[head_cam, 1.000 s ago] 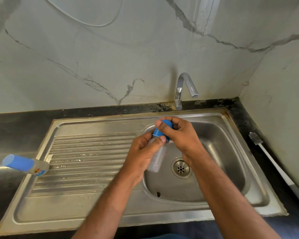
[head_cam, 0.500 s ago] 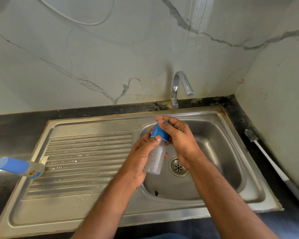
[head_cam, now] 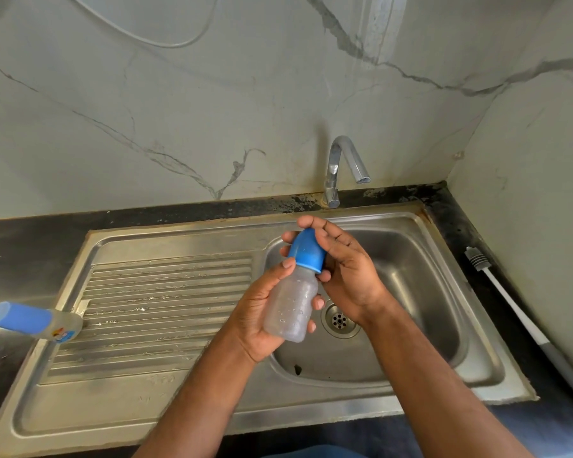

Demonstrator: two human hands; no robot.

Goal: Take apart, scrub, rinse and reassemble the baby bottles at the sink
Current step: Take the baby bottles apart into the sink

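Head view, left hand (head_cam: 262, 312) grips bottle (head_cam: 291, 309), right hand (head_cam: 344, 272) curls round blue cap (head_cam: 306, 251), nipple hidden.

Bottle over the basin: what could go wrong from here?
1. The bottle looks wet with droplets; the left hand cradles it loosely, so it may slip into the sink.
2. The right hand barely wraps the blue cap; it could pop free and drop toward the drain.
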